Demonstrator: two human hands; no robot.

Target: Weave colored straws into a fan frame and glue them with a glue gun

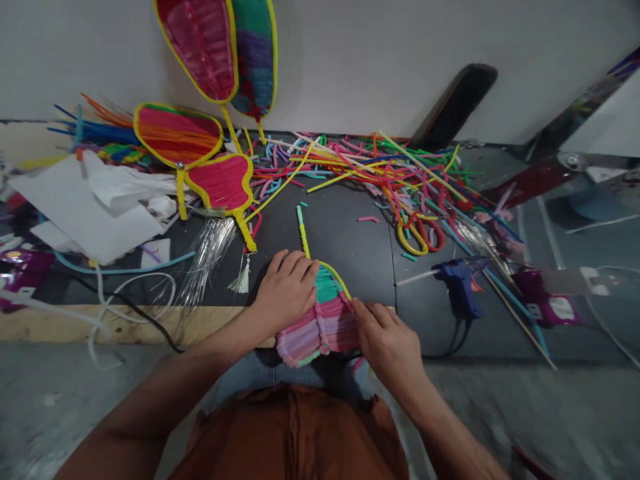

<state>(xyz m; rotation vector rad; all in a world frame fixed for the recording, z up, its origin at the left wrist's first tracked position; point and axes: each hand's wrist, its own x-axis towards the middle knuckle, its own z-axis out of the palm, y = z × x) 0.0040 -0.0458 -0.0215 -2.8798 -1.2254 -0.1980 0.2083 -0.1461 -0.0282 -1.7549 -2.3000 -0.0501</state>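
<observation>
Head view: fan (300, 337) lies between the two sets of fingers, long axis running near to far, its handle (302, 230) just beyond the left fingertips and its yellow edging (340, 279) curving down to the right ones. Left hand (287, 290), nearer the handle, rests palm down, fingers slightly bent and close together over the fan's left side; thumb hidden, grip cannot be told. Right hand (390, 333) angles inward, fingers curled, tips touching the edging; cannot tell whether they pinch it.
</observation>
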